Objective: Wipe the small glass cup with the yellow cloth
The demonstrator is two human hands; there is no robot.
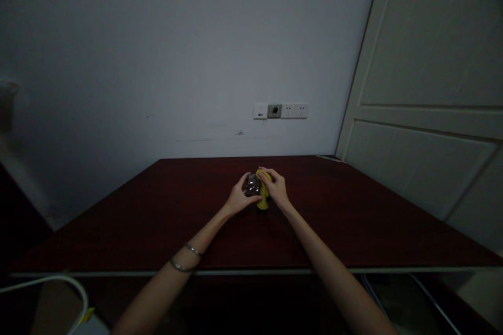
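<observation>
Both my hands meet over the middle of a dark red table (353,220). My left hand (237,200) has its fingers curled round a small dark shiny object (252,185). My right hand (276,188) grips a yellow object (263,202) that stands on the table right beside the dark one. The two objects touch or nearly touch; the dim light hides their exact shape. Two thin bracelets (184,259) sit on my left forearm.
A white wall with a row of sockets (280,111) rises behind the table. A white panelled door (428,89) stands at the right. A white cable (51,282) loops below the table's front edge at the lower left.
</observation>
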